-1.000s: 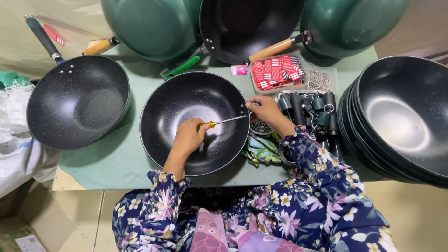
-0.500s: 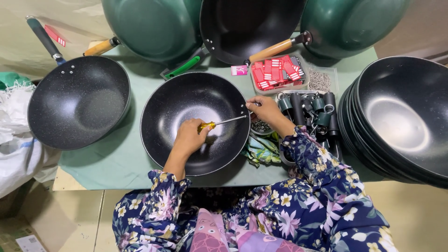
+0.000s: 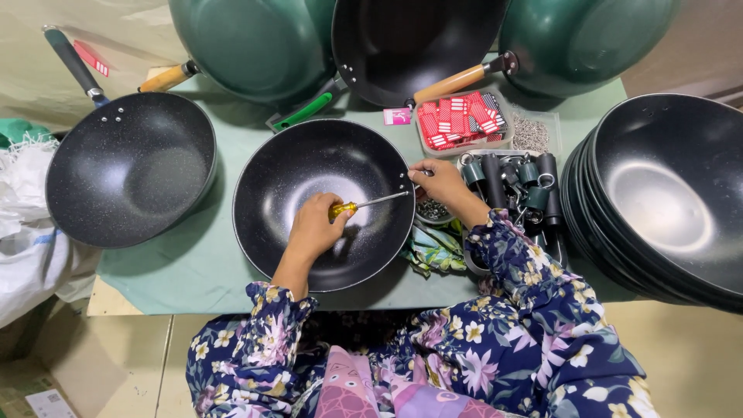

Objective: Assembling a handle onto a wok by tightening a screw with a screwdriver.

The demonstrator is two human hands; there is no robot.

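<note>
Step in hand: driving a screw at the rim of the black wok (image 3: pixel 309 178), it seems.
Left hand (image 3: pixel 316 226): inside the wok, closed around the yellow-handled screwdriver (image 3: pixel 364 204), whose tip points at the wok's right rim.
Right hand (image 3: pixel 439 179): at that same rim, fingertips pinched on a small part; what exactly, I cannot tell.
Wok: on the green tabletop (image 3: pixel 186 263), centre.
Next move calls for: keeping the tip seated and the rim steadied.
Right of wok: black handles (image 3: pixel 511 182).
</note>
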